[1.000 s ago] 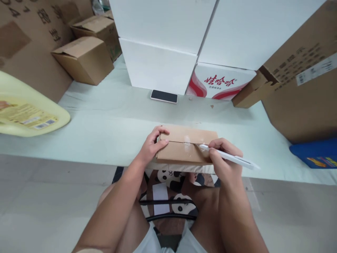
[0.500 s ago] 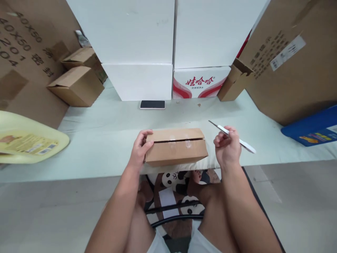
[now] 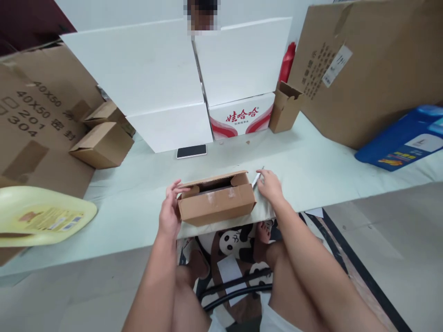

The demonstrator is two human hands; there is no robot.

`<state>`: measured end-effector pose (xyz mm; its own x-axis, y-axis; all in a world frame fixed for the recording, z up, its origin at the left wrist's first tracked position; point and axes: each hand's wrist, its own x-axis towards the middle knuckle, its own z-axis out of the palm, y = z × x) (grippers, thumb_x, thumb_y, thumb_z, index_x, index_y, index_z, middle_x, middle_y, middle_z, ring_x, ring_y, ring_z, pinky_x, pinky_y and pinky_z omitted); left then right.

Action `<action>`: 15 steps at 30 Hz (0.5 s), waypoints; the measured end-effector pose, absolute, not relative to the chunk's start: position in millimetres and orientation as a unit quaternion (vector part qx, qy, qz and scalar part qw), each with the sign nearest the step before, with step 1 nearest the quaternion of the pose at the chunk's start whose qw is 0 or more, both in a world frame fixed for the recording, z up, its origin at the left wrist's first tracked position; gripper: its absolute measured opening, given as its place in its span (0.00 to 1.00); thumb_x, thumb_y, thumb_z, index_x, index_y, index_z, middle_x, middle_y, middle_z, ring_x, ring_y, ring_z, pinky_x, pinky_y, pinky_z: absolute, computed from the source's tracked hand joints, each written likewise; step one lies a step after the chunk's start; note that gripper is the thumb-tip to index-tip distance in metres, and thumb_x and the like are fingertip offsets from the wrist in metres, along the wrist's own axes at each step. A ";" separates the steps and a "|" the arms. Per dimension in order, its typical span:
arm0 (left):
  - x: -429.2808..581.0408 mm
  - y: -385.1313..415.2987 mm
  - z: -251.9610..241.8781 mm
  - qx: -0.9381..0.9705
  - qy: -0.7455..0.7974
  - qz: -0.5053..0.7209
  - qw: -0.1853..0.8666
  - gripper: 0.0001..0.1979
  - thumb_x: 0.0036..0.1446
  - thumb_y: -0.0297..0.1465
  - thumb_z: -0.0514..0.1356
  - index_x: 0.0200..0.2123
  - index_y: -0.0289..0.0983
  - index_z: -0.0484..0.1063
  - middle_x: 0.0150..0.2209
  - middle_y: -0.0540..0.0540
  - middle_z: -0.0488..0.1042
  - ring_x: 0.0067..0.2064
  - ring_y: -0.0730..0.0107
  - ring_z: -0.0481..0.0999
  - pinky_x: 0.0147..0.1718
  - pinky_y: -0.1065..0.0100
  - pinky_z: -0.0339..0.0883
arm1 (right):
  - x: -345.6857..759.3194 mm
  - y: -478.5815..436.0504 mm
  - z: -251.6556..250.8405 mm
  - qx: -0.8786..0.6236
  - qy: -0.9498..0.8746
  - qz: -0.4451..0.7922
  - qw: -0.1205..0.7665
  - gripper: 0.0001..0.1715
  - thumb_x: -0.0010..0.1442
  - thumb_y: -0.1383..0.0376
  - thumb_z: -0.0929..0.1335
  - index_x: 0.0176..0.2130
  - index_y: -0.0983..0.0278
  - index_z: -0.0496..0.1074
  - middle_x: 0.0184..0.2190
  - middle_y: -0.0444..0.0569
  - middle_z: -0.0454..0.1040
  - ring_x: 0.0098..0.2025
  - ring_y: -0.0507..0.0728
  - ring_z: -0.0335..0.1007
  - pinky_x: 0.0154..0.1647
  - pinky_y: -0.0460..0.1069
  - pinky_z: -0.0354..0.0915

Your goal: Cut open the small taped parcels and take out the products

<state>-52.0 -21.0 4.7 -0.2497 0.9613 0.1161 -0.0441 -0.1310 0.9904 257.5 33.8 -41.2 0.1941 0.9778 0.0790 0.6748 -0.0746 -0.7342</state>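
A small brown cardboard box (image 3: 218, 205) sits at the table's near edge, its top flap raised and a dark gap showing inside. Clear tape pieces cling to its front. At the box's left end, my left hand (image 3: 169, 210) grips the corner, with fingers along the raised flap; its thumb is hidden. My right hand (image 3: 270, 185) is low over the table to the right of the box, its fingertips on a slim white utility knife (image 3: 256, 180). The knife lies close beside the box's right end, and the fingers partly cover it.
White cartons (image 3: 173, 129) stand behind a phone (image 3: 191, 151). Small brown boxes stand left (image 3: 104, 145) and right (image 3: 285, 108). A yellow jug (image 3: 48, 214) and a blue jug (image 3: 403, 138) flank the table (image 3: 131, 203). A person's head, blurred, shows beyond the cartons.
The box's top flap has lifted, widening the gap. My right hand has moved left and down with the knife, toward the box's right end. The view has shifted and tilted.
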 end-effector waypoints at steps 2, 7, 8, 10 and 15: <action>-48.7 -23.4 8.3 0.467 0.515 0.579 0.427 0.27 0.57 0.57 0.55 0.39 0.40 0.78 0.58 0.42 0.73 0.70 0.49 0.56 0.67 0.56 0.54 | 251.9 27.9 -33.4 -0.655 -0.600 0.241 0.391 0.20 0.66 0.63 0.61 0.48 0.65 0.77 0.47 0.57 0.78 0.48 0.61 0.74 0.51 0.55 0.68; -42.8 -27.0 10.3 0.476 0.505 0.554 0.459 0.35 0.61 0.56 0.50 0.61 0.37 0.65 0.40 0.39 0.82 0.72 0.50 0.56 0.70 0.44 0.42 | 237.8 5.5 -25.6 -0.414 -0.678 0.252 0.553 0.36 0.72 0.47 0.53 0.39 0.60 0.81 0.37 0.53 0.79 0.44 0.61 0.72 0.51 0.60 0.66; -42.4 -26.3 8.7 0.481 0.504 0.562 0.445 0.34 0.60 0.56 0.51 0.58 0.37 0.67 0.42 0.38 0.81 0.72 0.49 0.56 0.70 0.44 0.42 | 235.3 2.5 -26.3 -0.395 -0.701 0.240 0.543 0.38 0.71 0.45 0.52 0.39 0.59 0.82 0.41 0.53 0.79 0.48 0.63 0.71 0.54 0.62 0.65; -42.1 -23.4 4.7 0.479 0.507 0.592 0.404 0.31 0.59 0.56 0.53 0.51 0.38 0.71 0.43 0.37 0.80 0.71 0.48 0.57 0.69 0.45 0.45 | 231.0 -0.7 -28.4 -0.387 -0.737 0.222 0.508 0.43 0.70 0.41 0.49 0.41 0.56 0.83 0.50 0.54 0.76 0.55 0.65 0.66 0.61 0.65 0.60; -41.5 -15.0 0.1 0.434 0.524 0.652 0.333 0.26 0.59 0.57 0.52 0.39 0.41 0.71 0.39 0.40 0.75 0.65 0.51 0.65 0.64 0.50 0.58 | 225.5 -0.5 -32.4 -0.383 -0.755 0.214 0.487 0.46 0.67 0.36 0.49 0.56 0.58 0.77 0.59 0.55 0.68 0.62 0.68 0.58 0.68 0.67 0.53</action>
<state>-41.5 -15.0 0.1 -0.4007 0.8901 0.2173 0.0205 -0.2284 0.9734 225.5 -0.5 -32.4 -0.2315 0.7872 0.5716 0.3710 0.6146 -0.6961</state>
